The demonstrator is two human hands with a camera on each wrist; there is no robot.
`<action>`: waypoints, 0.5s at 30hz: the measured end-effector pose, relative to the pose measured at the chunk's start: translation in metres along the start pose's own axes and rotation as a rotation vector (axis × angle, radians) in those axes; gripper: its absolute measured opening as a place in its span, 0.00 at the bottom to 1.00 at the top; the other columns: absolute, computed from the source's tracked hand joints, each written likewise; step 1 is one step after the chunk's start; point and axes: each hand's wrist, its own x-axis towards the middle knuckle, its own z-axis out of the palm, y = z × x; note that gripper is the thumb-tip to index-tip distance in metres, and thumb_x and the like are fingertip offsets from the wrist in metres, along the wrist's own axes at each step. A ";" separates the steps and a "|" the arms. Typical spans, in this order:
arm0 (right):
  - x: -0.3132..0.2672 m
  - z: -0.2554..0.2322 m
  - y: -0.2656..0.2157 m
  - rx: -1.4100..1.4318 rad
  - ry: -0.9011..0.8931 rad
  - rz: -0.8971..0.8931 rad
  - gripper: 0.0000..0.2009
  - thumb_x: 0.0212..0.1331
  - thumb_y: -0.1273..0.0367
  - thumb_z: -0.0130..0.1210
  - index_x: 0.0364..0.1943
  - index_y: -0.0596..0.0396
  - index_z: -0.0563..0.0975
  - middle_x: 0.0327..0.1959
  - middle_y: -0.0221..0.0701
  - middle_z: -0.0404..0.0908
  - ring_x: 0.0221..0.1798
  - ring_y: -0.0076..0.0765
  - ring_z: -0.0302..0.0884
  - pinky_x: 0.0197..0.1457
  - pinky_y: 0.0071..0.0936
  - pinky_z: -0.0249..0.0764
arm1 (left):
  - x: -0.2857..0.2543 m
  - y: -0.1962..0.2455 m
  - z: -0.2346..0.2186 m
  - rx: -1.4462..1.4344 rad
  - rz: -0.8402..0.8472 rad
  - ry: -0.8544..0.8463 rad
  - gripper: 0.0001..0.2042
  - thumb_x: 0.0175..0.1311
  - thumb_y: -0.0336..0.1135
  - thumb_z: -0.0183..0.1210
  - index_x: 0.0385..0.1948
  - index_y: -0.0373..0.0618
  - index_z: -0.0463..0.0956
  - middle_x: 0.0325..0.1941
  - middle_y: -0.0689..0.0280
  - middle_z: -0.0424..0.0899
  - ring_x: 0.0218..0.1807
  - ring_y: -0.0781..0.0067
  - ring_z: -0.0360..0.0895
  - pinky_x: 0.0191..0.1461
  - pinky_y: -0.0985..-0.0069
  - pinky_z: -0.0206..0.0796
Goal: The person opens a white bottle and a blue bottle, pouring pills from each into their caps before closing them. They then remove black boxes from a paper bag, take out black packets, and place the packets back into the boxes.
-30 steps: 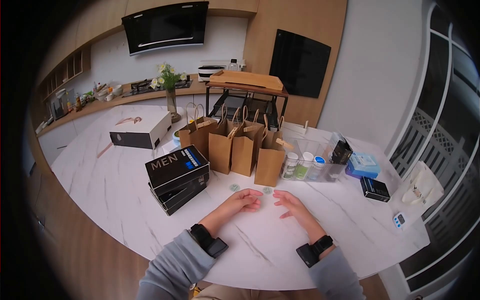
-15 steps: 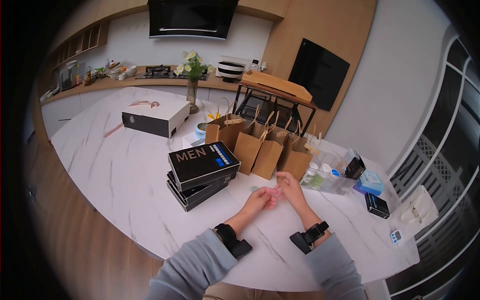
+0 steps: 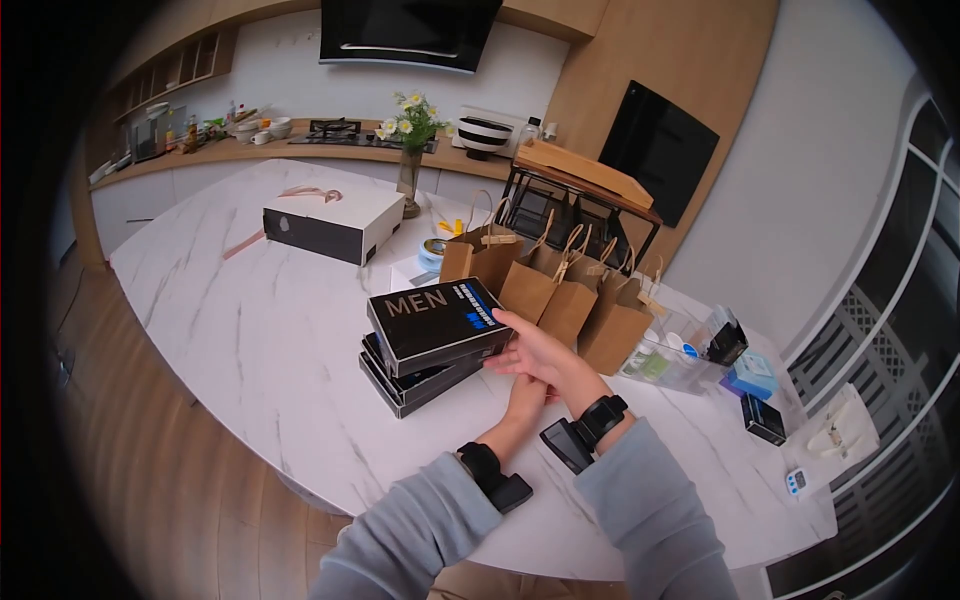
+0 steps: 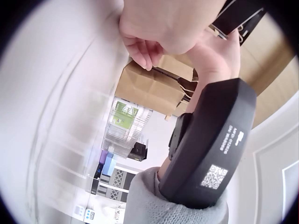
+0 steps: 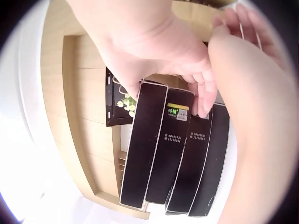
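A stack of several flat black boxes (image 3: 420, 325) lies on the table, the top one marked MEN; the upper part sits askew over the lower. My right hand (image 3: 538, 352) grips the upper boxes at their right end, thumb over the top edge and fingers along the end side. In the right wrist view those fingers lie against the box ends (image 5: 156, 144). My left hand (image 3: 525, 400) is just below the right wrist, partly covered by it. Its fingers hang loosely curled with nothing in them, as the left wrist view shows.
Brown paper bags (image 3: 570, 310) with wooden clips stand behind the hands. To their right is a clear bin (image 3: 680, 375) of bottles. A white-and-black gift box (image 3: 335, 225), a flower vase (image 3: 410, 180) and a tape roll (image 3: 432, 254) lie farther back. A small black box (image 3: 763, 418) lies right.
My right hand has moved left, from above the table past the left hand, and taken hold of the upper boxes. The head view has turned left.
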 end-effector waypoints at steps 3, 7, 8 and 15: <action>-0.008 0.003 0.003 0.184 0.075 -0.028 0.32 0.45 0.46 0.54 0.48 0.55 0.67 0.42 0.40 0.71 0.40 0.42 0.71 0.45 0.37 0.70 | -0.009 0.011 0.004 0.011 0.025 0.013 0.09 0.61 0.34 0.44 0.36 0.41 0.70 0.28 0.65 0.76 0.28 0.76 0.74 0.29 0.81 0.69; -0.044 -0.013 0.004 0.269 0.159 -0.077 0.26 0.50 0.52 0.53 0.47 0.58 0.68 0.40 0.38 0.73 0.39 0.42 0.72 0.47 0.39 0.70 | -0.008 0.005 0.004 0.071 -0.021 -0.062 0.08 0.60 0.33 0.45 0.35 0.42 0.71 0.26 0.67 0.75 0.26 0.79 0.73 0.25 0.82 0.67; -0.057 -0.019 0.007 0.266 0.162 -0.075 0.26 0.50 0.52 0.53 0.47 0.58 0.68 0.40 0.38 0.73 0.39 0.42 0.72 0.47 0.39 0.70 | -0.009 0.004 0.004 0.066 -0.022 -0.063 0.08 0.60 0.33 0.45 0.35 0.42 0.71 0.26 0.67 0.75 0.26 0.79 0.73 0.25 0.82 0.67; -0.148 -0.058 0.052 0.372 0.254 -0.246 0.21 0.55 0.58 0.47 0.49 0.56 0.67 0.45 0.38 0.75 0.46 0.38 0.73 0.50 0.38 0.69 | 0.012 -0.026 -0.004 -0.199 -0.141 -0.254 0.12 0.60 0.37 0.49 0.41 0.42 0.72 0.29 0.65 0.78 0.30 0.75 0.74 0.33 0.80 0.67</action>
